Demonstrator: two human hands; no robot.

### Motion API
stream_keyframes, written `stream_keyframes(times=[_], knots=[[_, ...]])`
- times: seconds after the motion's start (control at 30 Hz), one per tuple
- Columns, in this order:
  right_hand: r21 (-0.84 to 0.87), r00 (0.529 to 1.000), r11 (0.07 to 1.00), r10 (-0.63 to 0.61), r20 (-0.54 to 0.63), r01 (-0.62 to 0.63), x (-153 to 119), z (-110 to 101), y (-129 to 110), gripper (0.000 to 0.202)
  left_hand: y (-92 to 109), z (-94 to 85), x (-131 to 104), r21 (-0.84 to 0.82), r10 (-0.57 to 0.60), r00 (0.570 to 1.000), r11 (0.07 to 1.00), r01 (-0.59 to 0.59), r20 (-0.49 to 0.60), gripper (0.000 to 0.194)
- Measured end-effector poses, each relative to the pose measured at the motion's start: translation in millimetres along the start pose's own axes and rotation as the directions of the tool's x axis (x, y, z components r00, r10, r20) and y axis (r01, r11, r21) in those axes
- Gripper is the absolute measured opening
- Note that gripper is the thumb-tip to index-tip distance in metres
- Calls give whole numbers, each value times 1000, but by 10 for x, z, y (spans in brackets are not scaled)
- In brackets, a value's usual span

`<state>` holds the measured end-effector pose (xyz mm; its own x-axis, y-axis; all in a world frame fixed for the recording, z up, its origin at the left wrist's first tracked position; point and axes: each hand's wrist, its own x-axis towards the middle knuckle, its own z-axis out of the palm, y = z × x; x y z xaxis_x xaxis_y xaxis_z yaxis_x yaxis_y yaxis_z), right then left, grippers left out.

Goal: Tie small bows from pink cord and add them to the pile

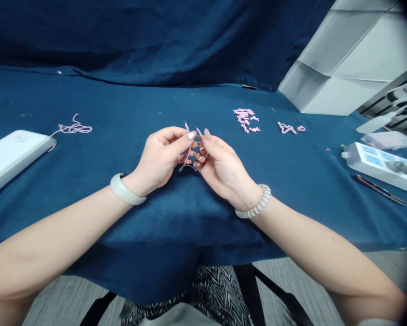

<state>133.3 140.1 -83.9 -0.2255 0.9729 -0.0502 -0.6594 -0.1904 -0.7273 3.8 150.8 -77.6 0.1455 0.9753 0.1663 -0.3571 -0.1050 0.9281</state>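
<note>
Above the front part of the blue cloth, both hands meet around a short length of pink yarn (186, 156). My left hand (162, 156) pinches one strand between thumb and index finger, its tip poking up. In my right hand (222, 163) another strand is pinched the same way, with its end also pointing up. The yarn sags in a small loop below the fingertips. Part of it is hidden behind the fingers. To the right lies a cluster of knotted pink yarn pieces (244, 118), with a smaller group of pieces (288, 128) beside it.
A white power bank (16, 156) sits at the left, a loose pink yarn tangle (75, 128) by its corner. At the right are a power strip (376, 160), dark thread snips (380, 190) and a clear plastic case (390, 140). White boxes (346, 63) stand at the back right.
</note>
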Motion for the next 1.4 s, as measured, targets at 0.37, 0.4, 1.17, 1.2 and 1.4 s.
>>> stream_keyframes(times=[0.37,0.4,1.17,1.2,1.4], knots=[[-10,997,1000,-9,70,10,-20,15,1,28,-42,-1,-5,-8,54,995,999,-53,83,18],[-9,996,1000,-8,85,9,-24,15,1,28,-36,-3,-5,-20,36,994,999,-34,106,18],[-61,989,988,144,33,-142,-63,-16,-56,27,-6,-53,15,42,-67,990,997,62,124,31],[-69,987,986,154,35,-151,-61,-26,-61,28,-10,-63,17,45,-74,989,997,69,129,31],[-94,979,977,195,59,-189,-69,-43,-74,28,-30,-109,7,73,-109,975,993,97,193,29]])
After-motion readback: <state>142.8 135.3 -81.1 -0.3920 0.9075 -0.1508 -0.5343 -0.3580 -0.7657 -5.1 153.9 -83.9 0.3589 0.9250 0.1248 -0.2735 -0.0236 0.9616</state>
